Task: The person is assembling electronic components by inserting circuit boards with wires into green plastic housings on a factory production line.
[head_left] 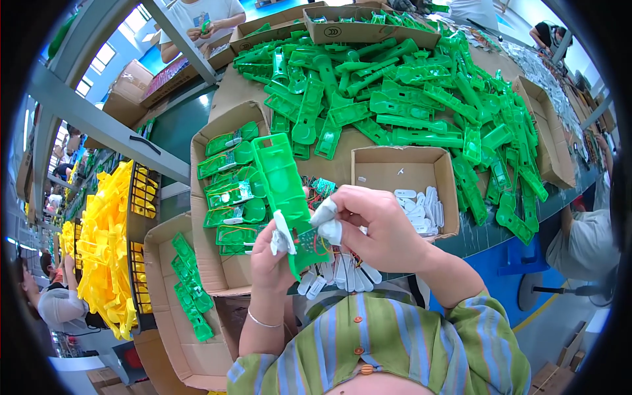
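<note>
My left hand (268,260) is closed round the lower part of a green plastic housing (280,176), which stands tilted in front of me. In its lower end sits a green circuit board (305,242) with thin red wires. My right hand (378,220) pinches at the board's edge; white covers on its fingertips hide what, if anything, is between them. Below the hands, several white parts on wires (342,273) lie at the table edge. Behind the right hand are more small boards with wires (321,187).
Loose green housings (415,99) are heaped across the table. On the left, a cardboard box (199,253) holds housings with boards. To the right, a smaller box (388,158) contains white parts. Yellow parts (105,250) fill a black rack. Other people work around the table.
</note>
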Demonstrator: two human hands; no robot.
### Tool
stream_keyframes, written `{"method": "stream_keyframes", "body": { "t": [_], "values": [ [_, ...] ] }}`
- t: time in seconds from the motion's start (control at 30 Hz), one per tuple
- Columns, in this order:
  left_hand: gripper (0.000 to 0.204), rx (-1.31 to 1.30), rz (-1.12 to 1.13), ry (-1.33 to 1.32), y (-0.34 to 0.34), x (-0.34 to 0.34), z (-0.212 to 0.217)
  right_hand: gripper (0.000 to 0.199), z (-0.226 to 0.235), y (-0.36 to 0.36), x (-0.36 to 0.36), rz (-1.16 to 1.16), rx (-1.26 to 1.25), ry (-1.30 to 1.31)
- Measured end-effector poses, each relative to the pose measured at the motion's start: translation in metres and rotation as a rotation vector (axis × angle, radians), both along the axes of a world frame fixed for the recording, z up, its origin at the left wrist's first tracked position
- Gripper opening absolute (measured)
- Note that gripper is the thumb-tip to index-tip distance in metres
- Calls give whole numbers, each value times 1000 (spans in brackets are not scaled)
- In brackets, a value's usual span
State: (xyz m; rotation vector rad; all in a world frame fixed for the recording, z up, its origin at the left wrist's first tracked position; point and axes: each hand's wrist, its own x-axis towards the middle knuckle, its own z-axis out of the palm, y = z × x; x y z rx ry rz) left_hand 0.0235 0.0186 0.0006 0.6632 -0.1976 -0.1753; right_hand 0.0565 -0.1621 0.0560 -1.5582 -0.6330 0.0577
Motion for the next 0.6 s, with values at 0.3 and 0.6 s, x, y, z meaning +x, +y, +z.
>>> {"method": "stream_keyframes", "body": {
  "t": [0.3,0.6],
  "values": [
    [46,-95,2,-47,-3,-3,-15,13,1,15,-5,-194,-109,-295],
    [43,285,376,-93,-22,-10,-1,16,-18,25,2,-265,-95,-319]
  ]
}}
